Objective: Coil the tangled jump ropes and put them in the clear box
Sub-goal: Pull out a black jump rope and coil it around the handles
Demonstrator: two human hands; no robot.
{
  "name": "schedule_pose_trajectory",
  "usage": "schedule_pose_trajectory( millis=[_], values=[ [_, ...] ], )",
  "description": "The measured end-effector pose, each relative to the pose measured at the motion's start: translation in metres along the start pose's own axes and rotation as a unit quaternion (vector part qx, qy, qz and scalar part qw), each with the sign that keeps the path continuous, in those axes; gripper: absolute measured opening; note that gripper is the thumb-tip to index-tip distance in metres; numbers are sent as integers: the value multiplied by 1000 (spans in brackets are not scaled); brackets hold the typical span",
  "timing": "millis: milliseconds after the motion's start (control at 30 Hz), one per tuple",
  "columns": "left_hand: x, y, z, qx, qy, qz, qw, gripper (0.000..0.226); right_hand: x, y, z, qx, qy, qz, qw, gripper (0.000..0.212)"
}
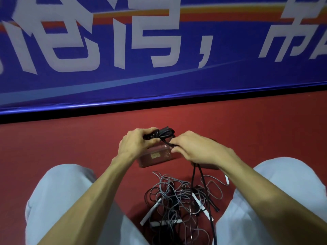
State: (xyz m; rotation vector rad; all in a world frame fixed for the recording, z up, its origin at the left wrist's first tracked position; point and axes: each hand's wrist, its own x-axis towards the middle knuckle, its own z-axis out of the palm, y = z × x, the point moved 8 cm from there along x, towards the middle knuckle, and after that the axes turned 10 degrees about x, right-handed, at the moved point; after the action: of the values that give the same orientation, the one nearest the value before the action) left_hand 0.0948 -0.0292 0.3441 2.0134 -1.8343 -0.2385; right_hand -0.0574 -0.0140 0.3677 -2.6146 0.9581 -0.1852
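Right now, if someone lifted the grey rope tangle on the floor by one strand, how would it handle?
Probably floppy: the grey rope tangle lies in loose, irregular loops. It would likely rise as one snagged clump, since strands cross repeatedly around the white handles. Likely light: the cords look thin.

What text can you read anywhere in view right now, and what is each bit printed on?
On the banner: large white Chinese characters, cropped by the frame and too stylised to read reliably.
Between those characters: "," a white comma.
On the sticker on the clear box: print too small and blurred to read.
On the black jump rope and the white handles: no print visible.
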Motion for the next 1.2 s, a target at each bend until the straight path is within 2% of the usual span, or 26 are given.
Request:
schedule_pose_trajectory(
  millis=[100,167,267,333,367,467,533,700,867,967,1033,1100,1167,1200],
  values=[
    [-2,11,13,38,-75,63,994,44,-1,-7,-4,-79,46,-50,995,13],
    [-6,18,24,39,-128,113,985,45,-3,-6,-10,-102,94,-64,988,20],
    [-12,31,25,-48,-142,163,975,41,-6,2,-25,-60,199,-56,977,17],
    [-13,37,16,-105,-128,170,972,45,-5,20,-32,12,262,3,965,14],
    [-12,38,11,-126,-119,171,970,48,-3,32,-34,70,269,37,960,14],
    [-12,37,9,-130,-114,178,969,47,3,49,-29,216,223,80,947,12],
    [-14,36,16,-100,-134,182,969,45,5,50,-25,219,211,89,949,11],
    [-21,40,23,-65,-153,180,969,31,5,46,-26,207,243,87,944,11],
    [-22,44,23,-91,-128,128,979,40,6,46,-28,224,218,79,946,11],
    [-21,47,24,-79,-114,142,980,18,4,49,-28,249,209,92,941,8],
    [-20,48,21,-120,-123,143,975,14,1,57,-28,352,209,111,906,9],
    [-22,51,15,-229,-147,125,954,19,-4,67,-31,418,235,130,868,21],
    [-24,55,8,-343,-158,103,920,13,-4,68,-34,426,254,126,859,34],
    [-24,57,5,-383,-151,91,907,18,-2,65,-35,416,256,115,865,39]
  ],
)
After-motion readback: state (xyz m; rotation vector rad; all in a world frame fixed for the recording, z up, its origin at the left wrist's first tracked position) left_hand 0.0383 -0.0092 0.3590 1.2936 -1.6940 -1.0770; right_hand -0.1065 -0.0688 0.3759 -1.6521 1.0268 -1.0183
